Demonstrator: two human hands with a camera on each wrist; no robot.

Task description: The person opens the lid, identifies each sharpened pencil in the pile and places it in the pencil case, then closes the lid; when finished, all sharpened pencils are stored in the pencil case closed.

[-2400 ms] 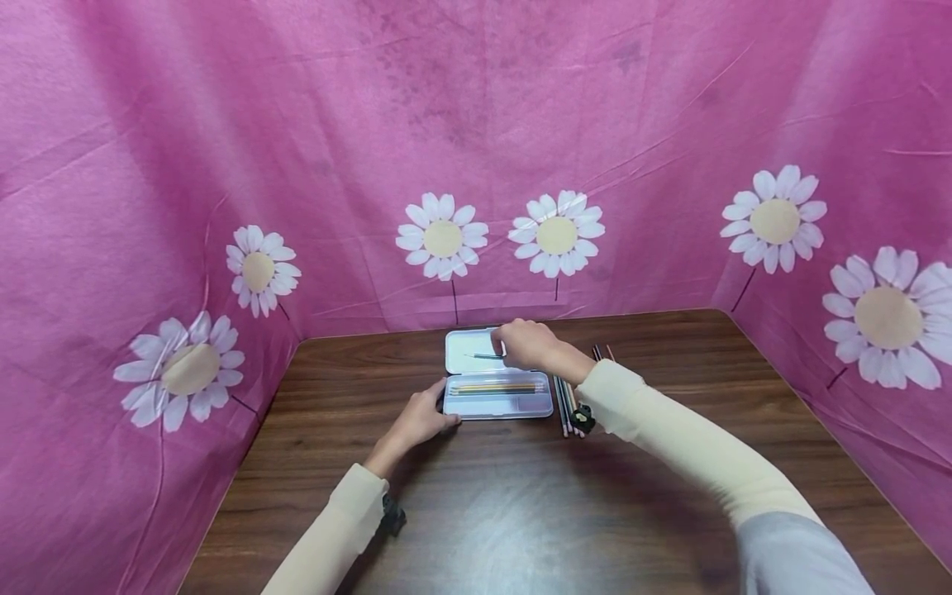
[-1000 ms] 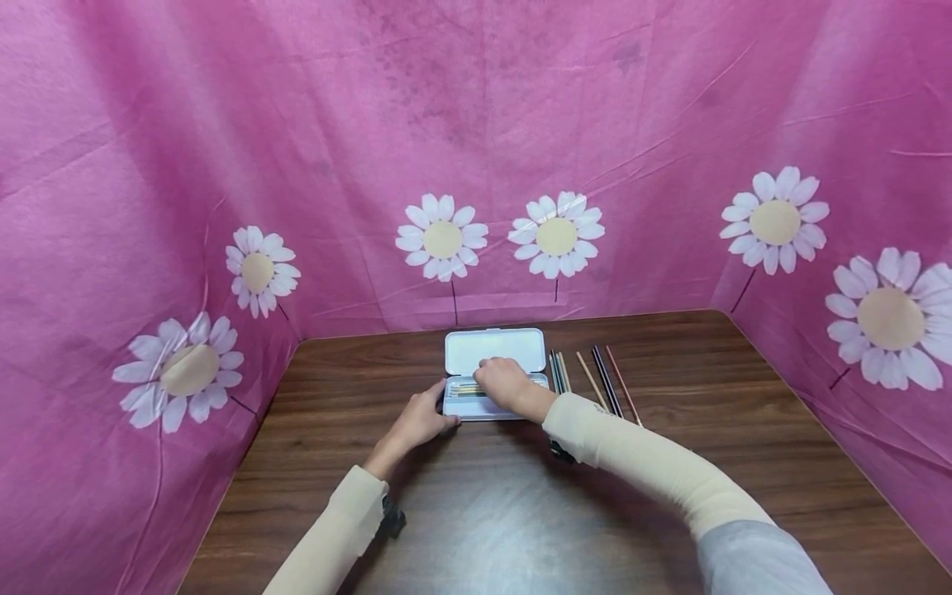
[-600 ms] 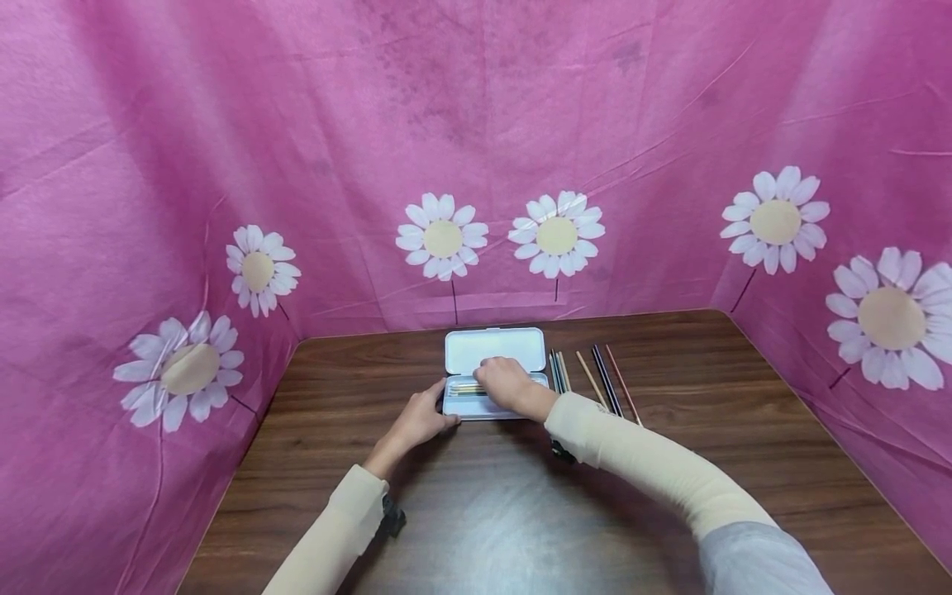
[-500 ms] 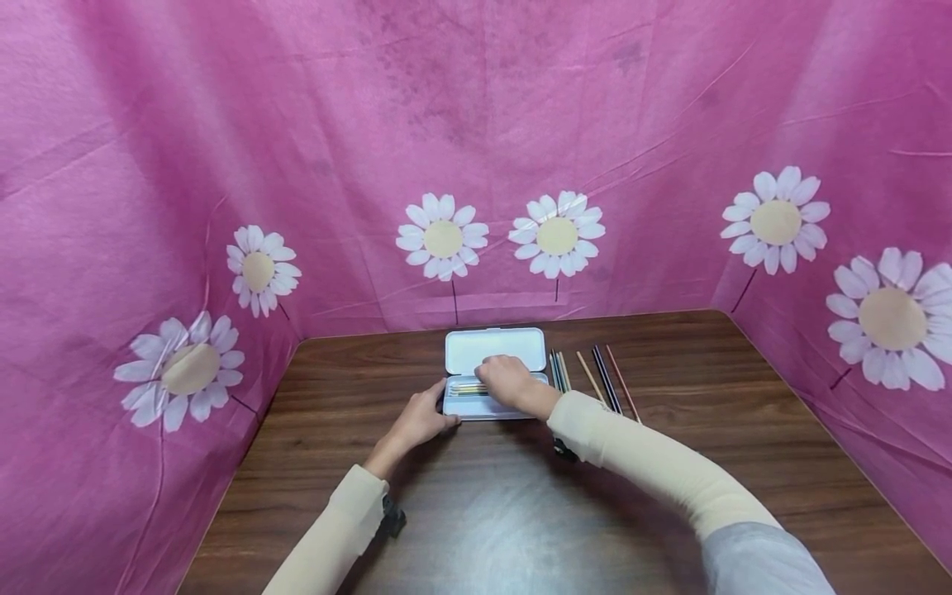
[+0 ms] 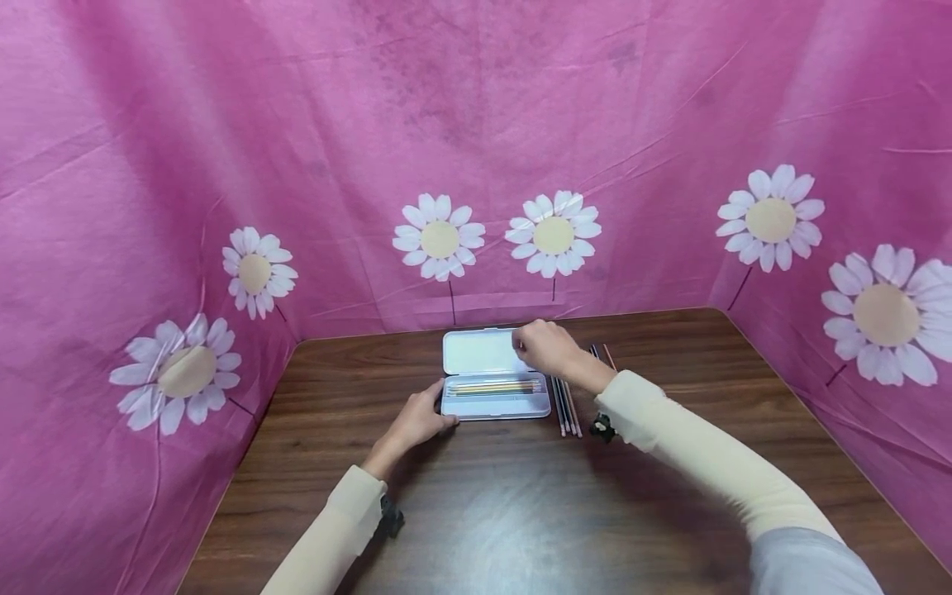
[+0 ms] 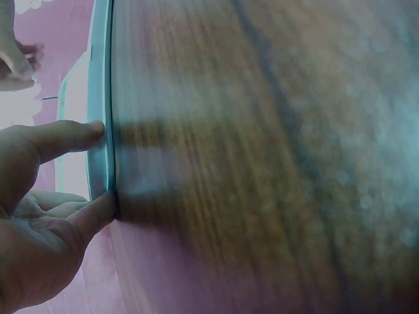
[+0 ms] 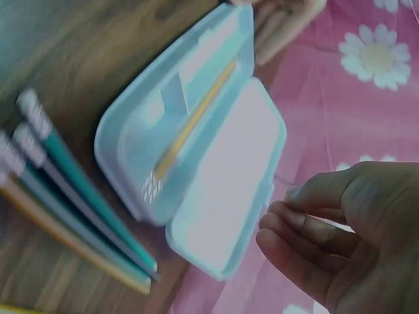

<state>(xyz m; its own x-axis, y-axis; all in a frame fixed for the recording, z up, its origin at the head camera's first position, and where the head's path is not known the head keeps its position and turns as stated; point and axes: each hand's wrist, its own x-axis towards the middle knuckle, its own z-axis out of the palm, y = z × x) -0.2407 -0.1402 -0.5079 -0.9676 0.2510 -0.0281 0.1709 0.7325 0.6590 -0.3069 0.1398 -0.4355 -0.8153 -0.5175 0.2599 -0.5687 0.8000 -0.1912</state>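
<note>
An open white pencil case (image 5: 483,407) lies on the table, its lid (image 5: 476,353) folded back towards the wall. Several pencils (image 5: 494,387) rest lengthwise in its rear compartment. My left hand (image 5: 416,420) grips the case's left end; in the left wrist view its thumb and fingers press against the edge. Above the right part of the lid hovers my right hand (image 5: 549,347). Its fingers (image 7: 308,226) are loosely bent and nothing shows between them in the right wrist view. More pencils (image 5: 567,411) lie side by side just right of the case.
The table (image 5: 476,512) has a dark wood-grain top. Further pencils (image 5: 609,355) lie at the right, partly hidden by my right wrist. Pink cloth (image 5: 483,107) with white daisies hangs around the back and sides.
The right hand put a pencil it held into the case, let go, then lifted away up and to the right. My left hand has kept its place on the case.
</note>
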